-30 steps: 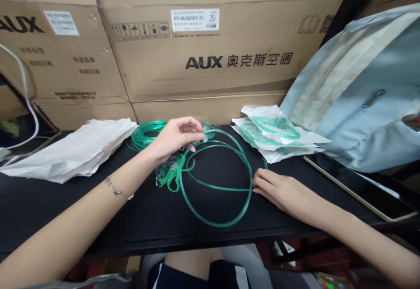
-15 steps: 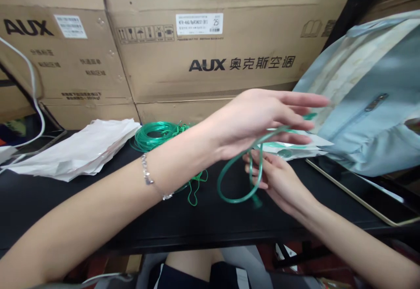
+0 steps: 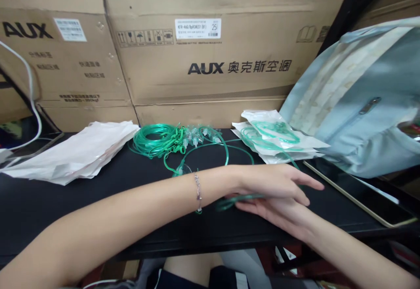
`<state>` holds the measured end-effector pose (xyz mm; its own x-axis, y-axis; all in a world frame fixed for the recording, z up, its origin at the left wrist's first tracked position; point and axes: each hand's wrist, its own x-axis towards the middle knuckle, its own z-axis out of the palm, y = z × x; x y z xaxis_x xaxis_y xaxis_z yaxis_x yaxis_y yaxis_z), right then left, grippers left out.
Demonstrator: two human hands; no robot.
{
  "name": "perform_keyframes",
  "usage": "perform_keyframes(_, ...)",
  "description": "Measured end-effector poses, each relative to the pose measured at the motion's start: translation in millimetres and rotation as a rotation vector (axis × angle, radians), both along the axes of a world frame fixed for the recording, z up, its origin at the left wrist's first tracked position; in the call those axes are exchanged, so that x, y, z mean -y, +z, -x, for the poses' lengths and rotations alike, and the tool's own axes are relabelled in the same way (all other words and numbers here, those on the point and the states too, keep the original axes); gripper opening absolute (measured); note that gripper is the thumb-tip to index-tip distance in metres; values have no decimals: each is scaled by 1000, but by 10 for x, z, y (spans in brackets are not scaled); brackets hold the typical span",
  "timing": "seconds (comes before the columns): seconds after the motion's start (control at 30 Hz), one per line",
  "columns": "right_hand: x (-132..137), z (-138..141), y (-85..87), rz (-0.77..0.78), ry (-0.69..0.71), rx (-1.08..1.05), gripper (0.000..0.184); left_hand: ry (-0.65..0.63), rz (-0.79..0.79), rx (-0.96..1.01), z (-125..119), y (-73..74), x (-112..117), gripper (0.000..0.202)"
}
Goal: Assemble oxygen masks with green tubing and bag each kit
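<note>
My left hand (image 3: 271,183) reaches across the black tabletop, fingers stretched to the right, lying over my right hand (image 3: 292,216). A loop of green plastic tubing (image 3: 234,200) sticks out to the left between the two hands, across the right hand's fingers. The right hand's grip on it is partly covered by the left. Behind them, more green tubing (image 3: 226,151) curves over the table toward a clear plastic piece with a green strap (image 3: 179,170). A coil of green tubing (image 3: 154,138) lies beside several clear fittings (image 3: 195,135).
White packets (image 3: 72,149) are stacked at the left. Bagged green tubing (image 3: 275,133) lies on white packets at the right, near a dark tablet-like device (image 3: 357,192) and a light-blue bag (image 3: 364,100). Large cardboard boxes (image 3: 210,83) stand along the back.
My left hand has moved down onto the right hand, which has shifted right and lower. The raised tubing loop is lower and flatter. The bagged tubing and fittings behind have come into view.
</note>
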<state>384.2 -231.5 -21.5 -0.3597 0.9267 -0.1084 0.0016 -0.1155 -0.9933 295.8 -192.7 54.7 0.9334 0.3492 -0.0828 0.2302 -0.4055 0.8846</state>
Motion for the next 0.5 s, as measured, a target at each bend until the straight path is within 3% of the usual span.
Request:
perform_keyframes(0.07, 40, -232, 48, -17, 113, 223, 29, -93, -27, -39, 77, -53, 6, 53)
perform_keyframes(0.13, 52, -503, 147, -6, 138, 596, 35, -184, -51, -47, 144, -69, 24, 53)
perform_keyframes(0.2, 47, -768, 301, -78, 176, 910, 29, -211, -118, -20, 181, -79, 47, 51)
perform_keyframes(0.3, 32, -1017, 569, -103, -57, 1295, 24, -177, -219, -8, 158, -112, 73, 54)
perform_keyframes(0.37, 26, -1019, 685, -402, -255, 1289, 22, -169, -196, -28, 109, -133, 77, 55)
perform_keyframes(0.4, 25, -976, 704, -504, -307, 1243, 29, -166, -172, -31, 88, -137, 78, 51)
perform_keyframes(0.47, 28, -849, 659, -479, -233, 1167, 38, -139, -157, -18, 91, -128, 85, 41)
perform_keyframes(0.5, 31, -786, 606, -371, -147, 1135, 43, -110, -174, -4, 124, -117, 95, 38)
